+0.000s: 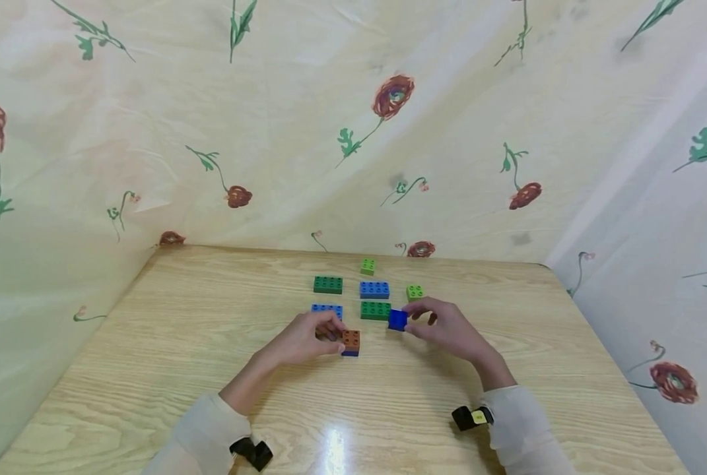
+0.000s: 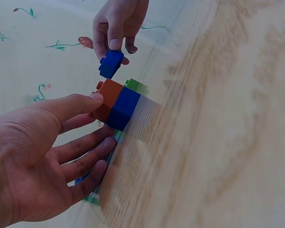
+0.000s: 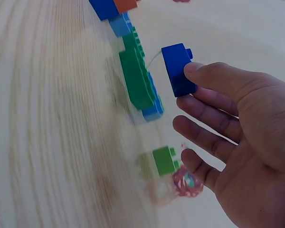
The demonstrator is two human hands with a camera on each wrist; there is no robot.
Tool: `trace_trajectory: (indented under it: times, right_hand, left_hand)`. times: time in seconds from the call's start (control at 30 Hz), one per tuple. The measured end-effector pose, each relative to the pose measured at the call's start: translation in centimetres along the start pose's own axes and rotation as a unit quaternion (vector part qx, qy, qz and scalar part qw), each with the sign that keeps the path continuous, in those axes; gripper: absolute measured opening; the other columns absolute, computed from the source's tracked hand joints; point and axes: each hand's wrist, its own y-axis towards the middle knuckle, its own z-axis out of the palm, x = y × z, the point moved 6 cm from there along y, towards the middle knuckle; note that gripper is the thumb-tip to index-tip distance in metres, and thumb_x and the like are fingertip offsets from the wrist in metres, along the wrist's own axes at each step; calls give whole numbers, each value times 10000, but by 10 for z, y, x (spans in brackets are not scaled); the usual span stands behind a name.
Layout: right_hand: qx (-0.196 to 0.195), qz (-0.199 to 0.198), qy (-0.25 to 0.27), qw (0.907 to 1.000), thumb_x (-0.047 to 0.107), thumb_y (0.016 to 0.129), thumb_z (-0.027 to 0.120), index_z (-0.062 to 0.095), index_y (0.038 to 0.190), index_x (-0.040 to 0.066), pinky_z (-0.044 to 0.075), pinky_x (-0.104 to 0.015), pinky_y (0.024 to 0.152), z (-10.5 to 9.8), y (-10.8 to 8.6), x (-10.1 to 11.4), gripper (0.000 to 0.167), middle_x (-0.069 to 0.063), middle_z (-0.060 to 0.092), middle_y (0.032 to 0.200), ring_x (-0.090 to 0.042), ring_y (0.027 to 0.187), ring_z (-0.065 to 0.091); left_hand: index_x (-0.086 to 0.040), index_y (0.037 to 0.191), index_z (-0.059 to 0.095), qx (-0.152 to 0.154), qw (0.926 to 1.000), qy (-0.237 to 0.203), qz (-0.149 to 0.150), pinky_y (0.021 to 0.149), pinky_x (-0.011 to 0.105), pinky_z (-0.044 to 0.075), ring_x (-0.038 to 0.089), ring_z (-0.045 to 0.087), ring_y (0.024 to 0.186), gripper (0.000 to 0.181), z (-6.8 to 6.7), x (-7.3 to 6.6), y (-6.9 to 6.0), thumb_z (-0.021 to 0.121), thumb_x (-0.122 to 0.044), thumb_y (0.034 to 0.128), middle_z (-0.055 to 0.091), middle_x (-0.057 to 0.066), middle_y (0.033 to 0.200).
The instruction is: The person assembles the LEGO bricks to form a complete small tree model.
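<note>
Near the middle of the table, my left hand (image 1: 300,342) pinches an orange toy building brick (image 1: 351,338) between thumb and fingers. The orange brick sits on a dark blue brick (image 2: 126,108), which stands on the tabletop in the left wrist view. To the right, my right hand (image 1: 451,330) pinches another dark blue brick (image 3: 177,71) by thumb and fingertips. That brick is tilted and held above the table, apart from the orange and blue stack. Its studs face away from me in the head view.
Behind the hands lie a green brick (image 1: 375,311), a blue brick (image 1: 374,290), a dark green brick (image 1: 327,285) and a lighter blue brick (image 1: 327,309). Two small lime bricks, one at the back (image 1: 368,266), the other right (image 1: 414,292), stand on the wooden table (image 1: 210,284). Flowered cloth (image 1: 305,99) hangs behind.
</note>
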Motion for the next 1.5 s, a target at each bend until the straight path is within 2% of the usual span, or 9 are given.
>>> trace_trajectory:
  times: [0.47, 0.93, 1.2, 1.5]
  right_hand:
    - [156, -657, -46, 9977, 252, 942, 769, 729, 1210, 160, 522, -297, 851, 15, -1, 38, 286, 37, 733, 1137, -185, 1049, 644]
    - [373, -806, 119, 9960, 227, 938, 770, 721, 1221, 159, 521, -311, 857, 38, 8, 56, 294, 37, 732, 1137, -193, 1045, 647]
    - [384, -958, 99, 9946, 229, 943, 767, 720, 1227, 133, 516, -281, 843, 46, 12, 61, 304, 11, 737, 1148, -205, 1039, 656]
    - [428, -835, 127, 9955, 242, 945, 766, 717, 1234, 131, 534, -335, 848, 51, 13, 64, 313, 3, 735, 1154, -205, 1039, 654]
  left_hand:
    - [-133, 1168, 688, -13, 9999, -67, 81, 865, 259, 547, 142, 662, 997, 259, 2, 0, 0, 778, -175, 929, 725, 23, 1083]
    - [-138, 1147, 692, -1, 9999, -64, 99, 880, 284, 547, 139, 669, 993, 235, 0, 0, 1, 777, -184, 932, 727, 15, 1095]
    - [-122, 1152, 686, 43, 9999, -72, 74, 894, 301, 557, 139, 673, 1000, 243, 1, 1, 2, 775, -191, 937, 735, 28, 1102]
    - [-128, 1129, 683, 64, 9998, -180, 59, 868, 256, 566, 151, 683, 1012, 227, 1, 2, 1, 780, -187, 932, 735, 40, 1095]
